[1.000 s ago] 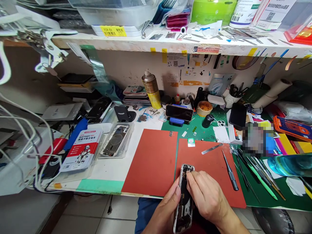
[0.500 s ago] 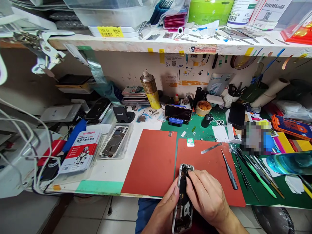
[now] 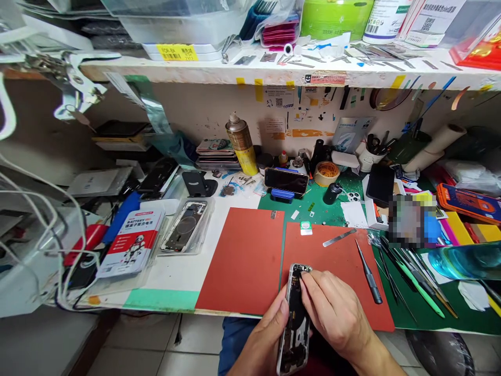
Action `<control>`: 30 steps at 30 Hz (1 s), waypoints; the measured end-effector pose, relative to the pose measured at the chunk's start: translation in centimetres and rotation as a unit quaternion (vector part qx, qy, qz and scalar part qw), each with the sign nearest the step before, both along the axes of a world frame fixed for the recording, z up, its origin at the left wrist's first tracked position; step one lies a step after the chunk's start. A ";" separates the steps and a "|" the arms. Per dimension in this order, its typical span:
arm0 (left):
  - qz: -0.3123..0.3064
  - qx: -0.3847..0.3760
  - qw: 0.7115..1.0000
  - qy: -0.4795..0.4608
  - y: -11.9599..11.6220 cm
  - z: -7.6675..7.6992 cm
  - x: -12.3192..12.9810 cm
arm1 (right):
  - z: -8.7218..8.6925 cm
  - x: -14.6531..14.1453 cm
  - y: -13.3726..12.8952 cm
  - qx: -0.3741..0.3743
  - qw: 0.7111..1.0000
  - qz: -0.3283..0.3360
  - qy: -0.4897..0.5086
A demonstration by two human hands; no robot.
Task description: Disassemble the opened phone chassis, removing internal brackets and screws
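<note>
Opened phone (image 3: 293, 337) is at about half past 5, left hand (image 3: 268, 326) clamped round it, right hand (image 3: 336, 313) fingertips pressed together at its 1 o'clock end (can't tell on what), so probably fiddly inside work that wants steadiness next.

So there's a yellow-and-brown spray can (image 3: 241, 145) next to a roll of tape (image 3: 326, 173) at the back, a dark phone (image 3: 287, 181) propped sideways on a blue stand (image 3: 282, 195), and a red-and-white battery box (image 3: 133, 241) over on the left beside an opened phone shell (image 3: 185, 226) in a clear tray (image 3: 203, 241).
</note>
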State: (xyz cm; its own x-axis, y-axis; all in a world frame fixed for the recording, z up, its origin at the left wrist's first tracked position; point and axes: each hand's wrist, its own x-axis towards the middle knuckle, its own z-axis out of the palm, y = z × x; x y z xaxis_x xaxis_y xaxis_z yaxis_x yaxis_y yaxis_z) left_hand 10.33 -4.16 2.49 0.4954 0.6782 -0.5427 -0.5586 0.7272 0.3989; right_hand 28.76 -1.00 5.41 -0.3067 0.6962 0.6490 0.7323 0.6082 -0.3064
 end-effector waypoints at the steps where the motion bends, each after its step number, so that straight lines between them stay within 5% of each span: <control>1: 0.000 0.005 1.000 -0.005 0.0 0.0 0.0 | 0.1 0.0 0.0 -0.003 1.000 0.001 0.004; 30: -0.023 -0.010 0.999 0.035 0.2 1.3 0.2 | 0.1 0.4 0.0 -0.027 0.998 0.011 0.055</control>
State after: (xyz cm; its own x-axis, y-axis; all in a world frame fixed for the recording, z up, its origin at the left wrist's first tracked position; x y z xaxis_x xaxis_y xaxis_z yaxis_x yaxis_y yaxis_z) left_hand 10.51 -3.99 3.77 0.4862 0.6452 -0.5894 -0.4966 0.7590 0.4211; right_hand 29.20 -1.04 5.54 -0.2514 0.7254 0.6408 0.6787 0.6041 -0.4176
